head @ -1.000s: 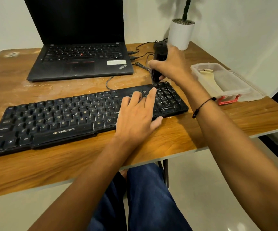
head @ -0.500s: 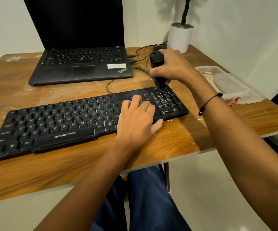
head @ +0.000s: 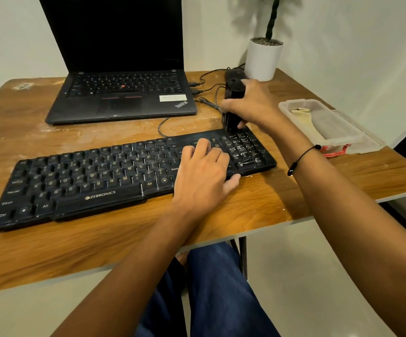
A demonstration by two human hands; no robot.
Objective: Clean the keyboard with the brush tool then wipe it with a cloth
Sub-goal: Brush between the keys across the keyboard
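Head view: the right hand [head: 250, 105] is wrapped around the black brush tool [head: 232, 103], held upright with its lower end down on the far corner of the keyboard [head: 100, 176], at the number pad. The left hand [head: 203, 171] lies on the keys just beside that spot, fingers loosely bent and pinching nothing, apparently steadying the board on the table [head: 124, 242].

By my reading, brushing is under way at the right hand's end; pale dust shows on keys well out past the left hand, so most of the board seems left to do. Wiping is not yet begun: a clear box [head: 328, 125] beyond the right wrist holds something pale, possibly the cloth, though I cannot tell.
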